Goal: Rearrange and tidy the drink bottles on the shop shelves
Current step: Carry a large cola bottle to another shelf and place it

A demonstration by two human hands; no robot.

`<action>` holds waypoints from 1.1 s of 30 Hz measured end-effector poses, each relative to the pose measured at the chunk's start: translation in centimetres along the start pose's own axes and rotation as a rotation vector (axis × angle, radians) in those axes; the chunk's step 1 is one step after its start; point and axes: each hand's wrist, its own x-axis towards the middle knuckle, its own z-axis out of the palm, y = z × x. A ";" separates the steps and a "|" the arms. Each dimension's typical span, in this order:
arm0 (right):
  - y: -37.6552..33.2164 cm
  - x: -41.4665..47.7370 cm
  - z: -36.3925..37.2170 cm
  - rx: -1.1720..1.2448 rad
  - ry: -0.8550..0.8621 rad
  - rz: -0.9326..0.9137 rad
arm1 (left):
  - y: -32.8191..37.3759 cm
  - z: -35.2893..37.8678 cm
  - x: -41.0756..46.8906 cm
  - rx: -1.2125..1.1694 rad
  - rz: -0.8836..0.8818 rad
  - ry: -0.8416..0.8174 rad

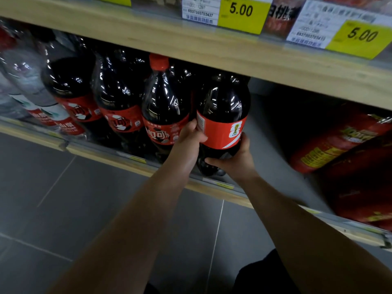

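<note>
As left hand (191, 136), right hand (235, 160) grip bottle (222, 102), shelf gap (267, 128) rightward

Four front cola bottles (222, 98), two 5.00 tags (240, 9)

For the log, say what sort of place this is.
Likely a shop aisle: yellow 5.00 price tags on the shelf edge, with rows of cola bottles below.

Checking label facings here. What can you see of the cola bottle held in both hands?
The cola bottle is large clear plastic full of dark drink, with a red wrap label showing a small trophy emblem. Its cap is hidden behind the upper shelf. It stands roughly upright at the right end of the cola row. The left hand grips its label edge; the right hand cups its lower body.
</note>
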 end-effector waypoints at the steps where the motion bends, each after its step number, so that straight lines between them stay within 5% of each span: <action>1: 0.1 -0.1 0.2 -0.010 0.004 0.007 | 0.0 0.0 -0.1 0.005 0.004 -0.008; 7: -0.4 -0.5 0.7 -0.015 -0.047 0.077 | -0.1 -0.8 -0.6 -0.009 -0.013 -0.055; 14: -1.6 -1.8 -3.3 0.063 -0.312 0.264 | -0.7 -0.7 -1.9 0.011 -0.031 -0.120; 19: -2.4 -2.8 -4.4 0.218 -0.268 0.481 | -0.6 0.2 -2.9 -0.055 -0.075 -0.121; 33: -6.1 -4.8 -1.8 0.106 -0.307 0.547 | 1.2 -0.8 -4.6 -0.094 -0.034 -0.025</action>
